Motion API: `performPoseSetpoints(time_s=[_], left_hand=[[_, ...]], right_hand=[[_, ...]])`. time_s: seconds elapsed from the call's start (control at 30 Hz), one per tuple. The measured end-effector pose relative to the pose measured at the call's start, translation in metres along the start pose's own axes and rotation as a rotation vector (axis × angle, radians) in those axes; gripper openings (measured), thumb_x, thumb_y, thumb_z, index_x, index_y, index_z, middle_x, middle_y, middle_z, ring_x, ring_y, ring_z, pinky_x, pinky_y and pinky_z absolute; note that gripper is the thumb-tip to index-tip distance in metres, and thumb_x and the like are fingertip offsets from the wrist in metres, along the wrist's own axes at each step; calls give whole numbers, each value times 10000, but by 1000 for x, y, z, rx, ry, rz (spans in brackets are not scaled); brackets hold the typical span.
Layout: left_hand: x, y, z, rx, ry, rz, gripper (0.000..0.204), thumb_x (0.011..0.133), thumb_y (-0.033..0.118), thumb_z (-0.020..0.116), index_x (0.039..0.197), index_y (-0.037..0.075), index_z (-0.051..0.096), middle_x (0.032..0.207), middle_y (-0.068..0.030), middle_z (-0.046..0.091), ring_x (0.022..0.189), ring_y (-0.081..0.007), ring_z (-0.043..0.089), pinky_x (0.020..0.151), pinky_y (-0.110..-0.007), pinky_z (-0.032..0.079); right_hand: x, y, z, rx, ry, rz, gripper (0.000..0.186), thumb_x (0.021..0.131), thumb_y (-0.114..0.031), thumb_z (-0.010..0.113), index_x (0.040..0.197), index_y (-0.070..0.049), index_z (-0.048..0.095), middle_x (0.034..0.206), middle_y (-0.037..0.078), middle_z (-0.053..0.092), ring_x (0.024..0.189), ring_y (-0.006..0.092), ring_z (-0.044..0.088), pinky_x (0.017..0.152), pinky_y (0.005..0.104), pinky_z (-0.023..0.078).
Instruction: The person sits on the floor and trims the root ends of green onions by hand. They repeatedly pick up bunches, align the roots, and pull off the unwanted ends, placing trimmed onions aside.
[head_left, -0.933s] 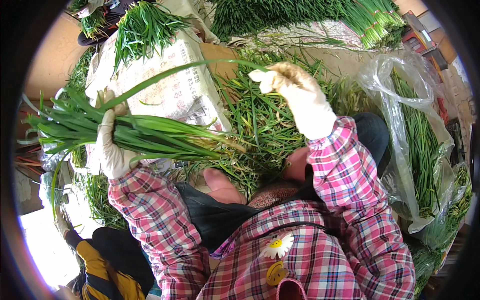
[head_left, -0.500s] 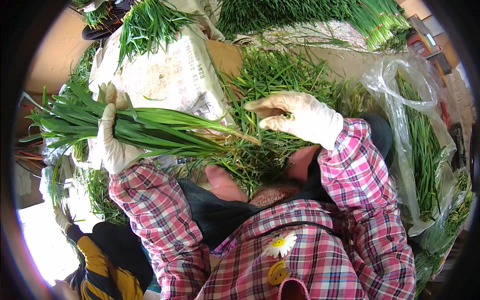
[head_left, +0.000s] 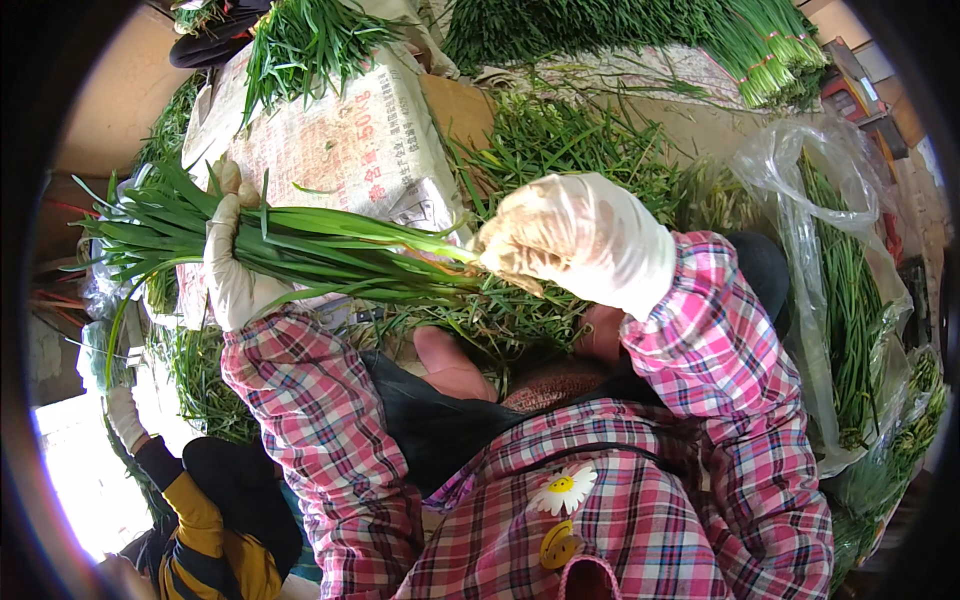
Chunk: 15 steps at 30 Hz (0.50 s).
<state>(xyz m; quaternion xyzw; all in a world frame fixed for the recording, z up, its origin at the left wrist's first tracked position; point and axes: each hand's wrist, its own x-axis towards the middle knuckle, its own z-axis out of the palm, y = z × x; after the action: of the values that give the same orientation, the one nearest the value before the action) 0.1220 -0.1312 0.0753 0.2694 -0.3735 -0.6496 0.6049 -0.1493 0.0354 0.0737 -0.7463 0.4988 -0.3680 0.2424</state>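
My left hand, in a pale glove, is wrapped round the middle of a bunch of garlic chives. The green leaves fan out to the left, and the pale stem ends point right. At those stem ends my right hand, in a soiled white glove, is closed with its fingers curled together. It meets the tips there; the fingers hide exactly how many stems they pinch. Beneath the bunch, a heap of loose chive leaves and trimmings spreads between my feet and beyond.
A white printed sack stands at the far left with chives on top. Tied bundles lie at the back right. Clear plastic bags of chives stand at my right. At lower left, a person in a yellow and black sleeve works nearby.
My right hand has come left and turned, closing its fingers at the stem ends, where before it was open and apart. My left hand keeps its hold on the bunch.
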Motion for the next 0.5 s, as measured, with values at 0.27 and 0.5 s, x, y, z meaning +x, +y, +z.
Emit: performPoseSetpoints(time_s=[0.27,0.5], left_hand=[[6,7,-17,40,177,21,352,901,33,585,1252,22,568,1153,-79,640,966,-159,612,874,-296,515],[10,14,-44,-11,264,49,298,914,60,580,1208,19,598,1080,-77,652,936,-172,621,832,-332,541]], right_hand=[[-33,0,-38,74,23,-323,347,973,-358,503,852,-61,634,802,75,690,582,193,616,511,313,480],[-82,-8,-84,303,305,4,326,950,-309,578,891,-1,667,816,121,696,644,167,638,590,289,504]])
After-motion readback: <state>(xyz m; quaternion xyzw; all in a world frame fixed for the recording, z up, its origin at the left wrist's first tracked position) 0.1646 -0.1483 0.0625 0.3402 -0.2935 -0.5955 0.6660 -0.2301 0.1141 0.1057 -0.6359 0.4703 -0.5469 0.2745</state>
